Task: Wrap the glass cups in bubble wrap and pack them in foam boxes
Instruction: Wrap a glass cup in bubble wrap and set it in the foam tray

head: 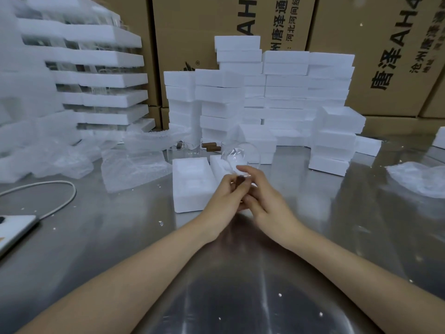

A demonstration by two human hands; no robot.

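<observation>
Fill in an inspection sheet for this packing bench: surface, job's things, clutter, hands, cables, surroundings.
Surface: metal table, speckled with foam crumbs.
Job's things: glass cup in both hands; open foam box by the left hand; bubble wrap further left; foam box stacks behind.
Clutter: crumpled wrap at right; flat device at left edge.
Hands: left hand pinches the cup's brown handle; right hand holds the glass.
Cables: white cable runs toward the device.
Surroundings: cardboard cartons behind; foam trays stacked rear left.
</observation>
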